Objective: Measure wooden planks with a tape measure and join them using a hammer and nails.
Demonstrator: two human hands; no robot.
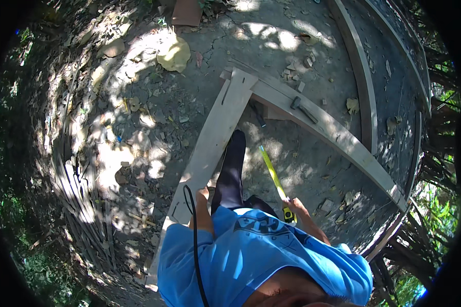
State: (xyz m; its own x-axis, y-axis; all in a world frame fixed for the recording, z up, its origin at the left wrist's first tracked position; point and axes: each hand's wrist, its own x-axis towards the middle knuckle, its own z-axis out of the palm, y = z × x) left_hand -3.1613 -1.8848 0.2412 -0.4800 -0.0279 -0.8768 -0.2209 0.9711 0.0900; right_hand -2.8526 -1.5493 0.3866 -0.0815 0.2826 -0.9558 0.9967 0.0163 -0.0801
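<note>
My right hand is wrapped around a yellow tape measure. Its yellow blade sticks out, pointing forward over the dirt. My left hand is at the right edge of a long pale wooden beam, its fingers mostly hidden. That beam meets a second wooden beam in a corner at the far end. A hammer lies on top of the second beam. Inside the corner is a dark slender hand tool, its kind unclear.
My dark-clad leg stretches forward beside the left beam. More timbers lie at the right. Small wood offcuts and dry leaves are scattered on the ground. A bundle of sticks lies left. A black cord hangs near my left arm.
</note>
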